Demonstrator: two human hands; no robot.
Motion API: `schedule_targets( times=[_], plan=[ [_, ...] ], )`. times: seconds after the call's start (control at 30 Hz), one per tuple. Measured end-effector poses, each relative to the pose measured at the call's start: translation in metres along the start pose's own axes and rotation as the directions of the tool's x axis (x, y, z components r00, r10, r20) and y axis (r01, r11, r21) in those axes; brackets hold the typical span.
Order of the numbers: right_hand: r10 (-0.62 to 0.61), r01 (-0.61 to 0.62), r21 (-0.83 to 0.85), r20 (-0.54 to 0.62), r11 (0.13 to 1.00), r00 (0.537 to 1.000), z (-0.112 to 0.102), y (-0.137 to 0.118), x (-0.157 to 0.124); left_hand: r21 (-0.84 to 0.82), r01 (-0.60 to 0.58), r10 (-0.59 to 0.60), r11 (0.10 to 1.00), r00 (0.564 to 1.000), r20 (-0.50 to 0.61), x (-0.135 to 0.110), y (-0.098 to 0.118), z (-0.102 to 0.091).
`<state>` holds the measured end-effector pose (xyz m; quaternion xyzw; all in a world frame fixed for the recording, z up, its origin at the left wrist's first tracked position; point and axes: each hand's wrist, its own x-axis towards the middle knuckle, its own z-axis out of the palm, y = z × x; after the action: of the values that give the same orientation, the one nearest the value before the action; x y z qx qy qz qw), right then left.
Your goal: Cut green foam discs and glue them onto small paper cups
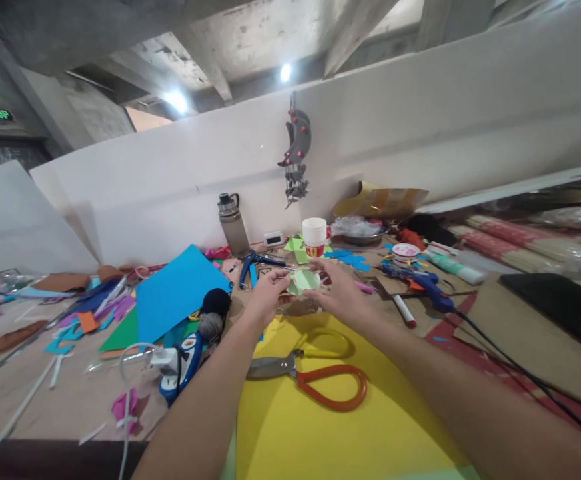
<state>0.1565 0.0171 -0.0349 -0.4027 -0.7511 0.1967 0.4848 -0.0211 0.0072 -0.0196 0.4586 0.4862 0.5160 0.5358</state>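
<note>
Both my hands meet over the middle of the table around a small pale green paper piece [304,280]. My left hand [266,295] pinches its left edge with closed fingers. My right hand [339,292] grips its right side, fingers curled. Below my hands lies a yellow sheet [320,433], and on it rest scissors with orange handles [308,381].
A blue sheet [175,291], green paper and coloured scraps lie at the left. A blue glue gun [423,283] with a black cord sits at the right by a red marker [404,311]. Behind stand a grey bottle [232,225], a paper cup [314,237] and blue pliers [251,265].
</note>
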Motion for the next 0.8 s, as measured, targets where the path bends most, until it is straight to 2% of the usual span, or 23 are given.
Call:
schedule_targets(
  times=[0.13,0.23,0.33,0.4,0.47,0.53,0.6,0.67,0.73,0.8],
  plan=[
    [-0.074,0.075,-0.071,0.017,0.995,0.997,0.005,-0.002,-0.003,-0.057,0.021,-0.016,0.998,0.996,0.083,-0.005,0.003,0.004],
    [-0.110,0.114,-0.096,0.040,0.989,0.993,0.008,-0.006,-0.004,-0.043,0.003,0.000,0.999,0.997,0.081,-0.007,0.005,0.006],
    [-0.125,0.126,-0.069,0.012,0.990,0.992,0.009,-0.010,-0.004,-0.080,0.000,0.000,0.997,1.000,-0.007,-0.006,0.008,0.006],
    [-0.079,0.077,-0.042,-0.048,0.996,0.996,0.008,-0.012,-0.005,-0.124,-0.015,0.001,0.992,0.994,-0.111,-0.004,0.011,0.003],
    [-0.030,0.028,-0.040,-0.041,0.999,0.999,0.007,-0.013,-0.004,-0.178,-0.052,0.012,0.983,0.976,-0.218,-0.001,0.014,-0.001],
    [-0.071,0.082,-0.088,0.125,0.993,0.990,0.008,-0.015,-0.004,-0.228,-0.101,0.030,0.968,0.956,-0.293,0.002,0.017,-0.006],
    [-0.159,0.213,-0.119,0.351,0.970,0.923,0.012,-0.018,-0.004,-0.258,-0.142,0.051,0.956,0.943,-0.328,0.004,0.018,-0.009],
    [-0.207,0.297,-0.110,0.496,0.948,0.843,0.020,-0.022,-0.004,-0.269,-0.168,0.069,0.949,0.938,-0.341,0.005,0.019,-0.012],
    [-0.188,0.298,-0.115,0.553,0.948,0.812,0.030,-0.028,-0.006,-0.275,-0.181,0.080,0.944,0.936,-0.344,0.005,0.019,-0.012],
    [-0.116,0.249,-0.168,0.557,0.954,0.822,0.039,-0.032,-0.007,-0.281,-0.190,0.084,0.941,0.934,-0.348,0.005,0.019,-0.013]
  ],
)
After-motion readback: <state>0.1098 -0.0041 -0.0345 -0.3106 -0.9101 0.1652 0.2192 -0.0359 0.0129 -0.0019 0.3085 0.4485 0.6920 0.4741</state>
